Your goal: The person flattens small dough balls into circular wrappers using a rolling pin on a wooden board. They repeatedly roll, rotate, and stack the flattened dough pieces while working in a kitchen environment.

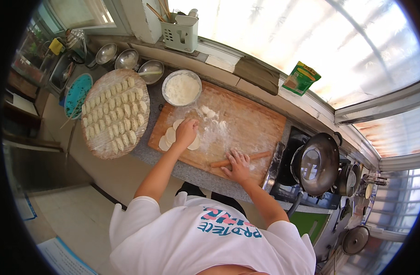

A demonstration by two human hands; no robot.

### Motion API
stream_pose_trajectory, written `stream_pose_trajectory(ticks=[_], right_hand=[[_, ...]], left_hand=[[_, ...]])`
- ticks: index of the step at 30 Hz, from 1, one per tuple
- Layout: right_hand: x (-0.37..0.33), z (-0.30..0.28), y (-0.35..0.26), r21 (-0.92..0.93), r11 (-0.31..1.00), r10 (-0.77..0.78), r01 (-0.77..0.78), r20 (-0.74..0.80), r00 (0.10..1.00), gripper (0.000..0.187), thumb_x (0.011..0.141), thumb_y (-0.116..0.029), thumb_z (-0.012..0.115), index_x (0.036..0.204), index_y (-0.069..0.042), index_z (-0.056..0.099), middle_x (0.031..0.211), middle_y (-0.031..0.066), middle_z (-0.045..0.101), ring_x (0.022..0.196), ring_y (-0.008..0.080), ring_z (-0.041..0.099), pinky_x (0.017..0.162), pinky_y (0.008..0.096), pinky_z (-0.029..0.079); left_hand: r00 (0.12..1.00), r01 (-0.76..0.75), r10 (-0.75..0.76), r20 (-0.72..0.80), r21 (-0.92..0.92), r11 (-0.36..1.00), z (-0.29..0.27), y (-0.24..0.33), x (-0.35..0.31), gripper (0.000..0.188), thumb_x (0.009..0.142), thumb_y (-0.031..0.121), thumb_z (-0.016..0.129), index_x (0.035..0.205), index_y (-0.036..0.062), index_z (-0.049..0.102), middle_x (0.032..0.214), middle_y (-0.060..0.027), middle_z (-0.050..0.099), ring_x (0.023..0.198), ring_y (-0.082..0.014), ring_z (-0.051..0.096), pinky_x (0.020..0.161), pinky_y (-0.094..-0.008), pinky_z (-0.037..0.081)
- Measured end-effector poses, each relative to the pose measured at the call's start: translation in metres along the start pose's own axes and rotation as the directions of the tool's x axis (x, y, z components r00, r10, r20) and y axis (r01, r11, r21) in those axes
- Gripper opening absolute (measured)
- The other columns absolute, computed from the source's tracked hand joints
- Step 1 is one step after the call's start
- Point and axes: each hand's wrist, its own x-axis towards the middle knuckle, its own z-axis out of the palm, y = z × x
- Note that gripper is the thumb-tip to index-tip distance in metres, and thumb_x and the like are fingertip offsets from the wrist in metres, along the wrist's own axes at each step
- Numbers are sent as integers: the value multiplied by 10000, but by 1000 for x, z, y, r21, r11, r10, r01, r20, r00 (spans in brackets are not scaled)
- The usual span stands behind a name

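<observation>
On a floured wooden board [260, 114], my left hand [187, 133] is closed, fingertips down, among several thin round dough wrappers [165, 143]. Its fingers hide whatever is between them. To the right, my right hand [239, 166] grips a wooden rolling pin [260, 155], its fingers laid over the pin near the board's front edge. Small pieces of dough [208, 111] lie in loose flour beyond my hands. A bowl of flour [182, 89] stands at the board's far left corner.
Left of the board, a round floured tray [94, 141] carries rows of dumplings. Beside it sits a turquoise basin [78, 96] with dark green filling. Metal bowls [127, 59] line the back. At right, a wok [317, 162] rests on the stove. A green pouch [301, 78] stands by the window.
</observation>
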Motion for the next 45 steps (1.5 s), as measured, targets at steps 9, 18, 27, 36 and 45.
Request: stream_pose_trajectory(ticks=[9,18,27,36,45], right_hand=[[-2,5,0,-23,1000,10,-11,-17,1000,653,757,-460,767,1311,-150,614,1434,106,551,1285,320,529,1055,522,354],[-4,8,4,-36,999,33,-33,-2,999,640,780,-476,746,1310,-146,610,1465,99,528,1299,315,517,1062,521,354],[-2,7,6,-3,999,38,-38,14,999,632,784,-492,741,1285,-126,626,1443,100,540,1291,295,520,1076,522,352],[-8,9,7,26,999,45,-45,20,999,628,814,-520,718,1309,-146,622,1365,117,563,1230,315,540,1076,528,354],[-6,3,4,67,996,59,-59,11,998,610,815,-462,743,1299,-114,612,1374,137,552,1264,319,524,1083,529,353]], left_hand=[[996,-81,87,-18,224,971,67,30,48,264,853,146,729,1108,85,701,1021,-128,622,1007,-349,627,840,-461,520],[966,-193,161,203,147,970,87,57,-23,227,831,189,731,1042,111,702,1025,-99,634,1044,-321,616,856,-478,508],[855,-518,481,195,259,816,124,82,15,630,906,374,658,1438,75,504,1554,-169,364,1473,-363,271,1214,-502,214],[805,-578,460,374,321,750,129,94,14,861,913,600,568,1577,109,327,1666,-151,195,1557,-341,84,1253,-546,65],[788,-597,499,361,249,763,132,91,22,903,897,634,563,1587,113,303,1658,-176,199,1550,-363,105,1251,-550,66]])
